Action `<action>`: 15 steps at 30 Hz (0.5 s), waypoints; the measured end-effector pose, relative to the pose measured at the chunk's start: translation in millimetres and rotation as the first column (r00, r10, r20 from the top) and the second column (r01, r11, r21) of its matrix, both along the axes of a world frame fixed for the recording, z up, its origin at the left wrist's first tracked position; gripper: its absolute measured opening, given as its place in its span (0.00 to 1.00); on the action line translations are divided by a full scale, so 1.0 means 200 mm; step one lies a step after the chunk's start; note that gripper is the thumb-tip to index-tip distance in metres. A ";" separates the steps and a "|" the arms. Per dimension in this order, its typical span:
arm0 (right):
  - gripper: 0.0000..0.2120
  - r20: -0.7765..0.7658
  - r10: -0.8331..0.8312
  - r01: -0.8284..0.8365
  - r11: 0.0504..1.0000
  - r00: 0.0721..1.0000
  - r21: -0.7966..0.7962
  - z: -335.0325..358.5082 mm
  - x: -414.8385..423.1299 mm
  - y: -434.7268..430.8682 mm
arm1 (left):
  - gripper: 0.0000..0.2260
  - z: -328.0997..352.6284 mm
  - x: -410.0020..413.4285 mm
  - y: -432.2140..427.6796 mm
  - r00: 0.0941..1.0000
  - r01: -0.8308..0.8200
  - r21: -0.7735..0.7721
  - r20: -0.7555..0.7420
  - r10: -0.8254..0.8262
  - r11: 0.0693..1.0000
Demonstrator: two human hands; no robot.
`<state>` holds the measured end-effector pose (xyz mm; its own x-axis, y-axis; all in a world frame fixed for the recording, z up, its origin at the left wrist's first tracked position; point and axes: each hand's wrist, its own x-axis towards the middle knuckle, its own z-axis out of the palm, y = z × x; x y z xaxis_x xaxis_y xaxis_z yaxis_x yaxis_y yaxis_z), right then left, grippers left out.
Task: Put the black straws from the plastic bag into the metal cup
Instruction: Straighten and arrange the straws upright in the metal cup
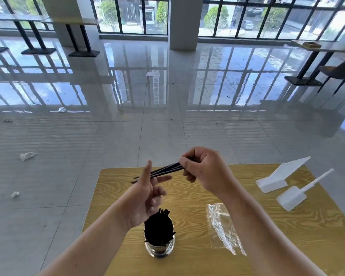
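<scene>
A metal cup (159,251) stands near the front of the wooden table (187,196), packed with several black straws (158,226). My right hand (205,172) is raised above the table and pinches a few loose black straws (163,170) by one end; they point left and slightly down. My left hand (147,194) is held upright with fingers straight, its palm against the free ends of those straws. The clear plastic bag (223,228) lies crumpled and flat on the table to the right of the cup.
Two white plastic scoops (275,179) (293,198) lie at the table's far right. The table's far edge runs just behind my hands. Glossy tiled floor with bits of crumpled paper (27,155) spreads beyond; other tables and a chair (339,72) stand by the windows.
</scene>
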<state>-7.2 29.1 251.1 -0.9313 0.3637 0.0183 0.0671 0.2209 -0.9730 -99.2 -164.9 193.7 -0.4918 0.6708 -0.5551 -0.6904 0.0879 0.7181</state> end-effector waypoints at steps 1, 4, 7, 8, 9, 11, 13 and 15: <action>0.06 0.008 0.005 -0.004 0.998 1.000 -0.059 -0.03 0.00 -0.01 | 0.35 0.01 -0.02 0.00 0.996 -0.081 0.044 0.035 0.079 0.996; 0.05 0.077 0.029 -0.012 0.977 0.997 -0.211 -0.14 0.03 -0.05 | 0.20 0.02 -0.08 0.00 0.965 -0.261 0.105 0.030 0.259 0.960; 0.06 0.196 0.086 -0.027 0.957 0.977 -0.289 -0.24 0.05 -0.07 | 0.13 0.00 -0.11 -0.01 0.939 -0.293 0.038 -0.178 0.295 0.955; 0.06 0.242 0.109 -0.037 0.957 0.964 -0.287 -0.27 0.05 -0.07 | 0.12 0.00 -0.11 -0.01 0.925 -0.278 -0.007 -0.272 0.266 0.960; 0.06 0.290 0.133 -0.058 0.965 0.948 -0.255 -0.30 0.05 -0.07 | 0.13 0.00 -0.11 -0.01 0.903 -0.257 -0.061 -0.371 0.217 0.965; 0.05 0.389 0.162 -0.138 0.987 0.907 -0.088 -0.34 0.05 -0.08 | 0.16 0.00 -0.10 -0.01 0.821 -0.215 -0.185 -0.566 0.075 0.959; 0.04 0.445 0.153 -0.212 0.973 0.883 0.086 -0.37 0.04 -0.10 | 0.18 0.00 -0.09 0.00 0.683 -0.181 -0.324 -0.721 -0.118 0.929; 0.06 0.443 0.137 -0.245 0.949 0.886 0.197 -0.37 0.03 -0.14 | 0.20 -0.01 -0.07 0.01 0.529 -0.141 -0.463 -0.782 -0.329 0.875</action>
